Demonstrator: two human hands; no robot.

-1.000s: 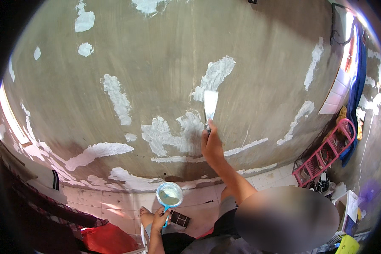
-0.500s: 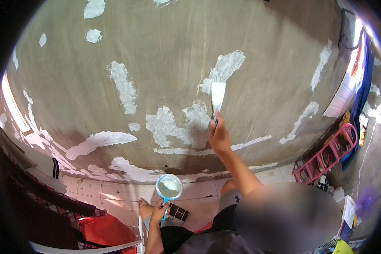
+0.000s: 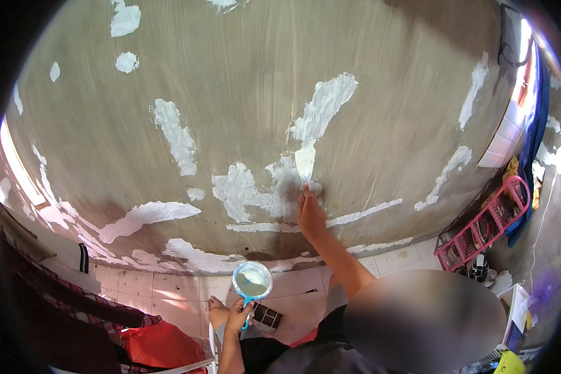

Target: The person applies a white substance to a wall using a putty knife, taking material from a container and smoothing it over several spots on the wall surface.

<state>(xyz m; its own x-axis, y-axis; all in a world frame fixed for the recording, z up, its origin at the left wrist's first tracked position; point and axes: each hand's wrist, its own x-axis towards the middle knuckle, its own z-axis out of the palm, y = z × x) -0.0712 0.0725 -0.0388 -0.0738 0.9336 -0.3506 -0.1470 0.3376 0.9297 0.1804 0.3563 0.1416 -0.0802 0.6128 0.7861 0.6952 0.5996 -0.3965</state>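
Observation:
My right hand (image 3: pixel 311 213) is closed round the handle of a putty knife (image 3: pixel 305 163). Its pale, coated blade lies against the grey-brown wall (image 3: pixel 243 112), at the lower end of a slanting white filler patch (image 3: pixel 324 106). Beside the blade on the left is a wider filler patch (image 3: pixel 240 190). Down by my legs, my left hand (image 3: pixel 237 315) grips the blue handle of a dipper (image 3: pixel 253 280). White filler sits in the dipper's bowl, which faces up. The fingertips on the knife's handle are partly hidden by the hand.
A pink rack (image 3: pixel 485 224) leans by the right corner, near a blue cloth (image 3: pixel 536 143). Dark clothes and a red cloth (image 3: pixel 162 343) lie at lower left, beside a white chair rail (image 3: pixel 187 366). Pale floor tiles (image 3: pixel 181 287) run along the wall's foot.
My right hand and the putty knife have moved down and slightly left, and the slanting patch now reaches lower. The dipper stays in my left hand, shifted a little in view.

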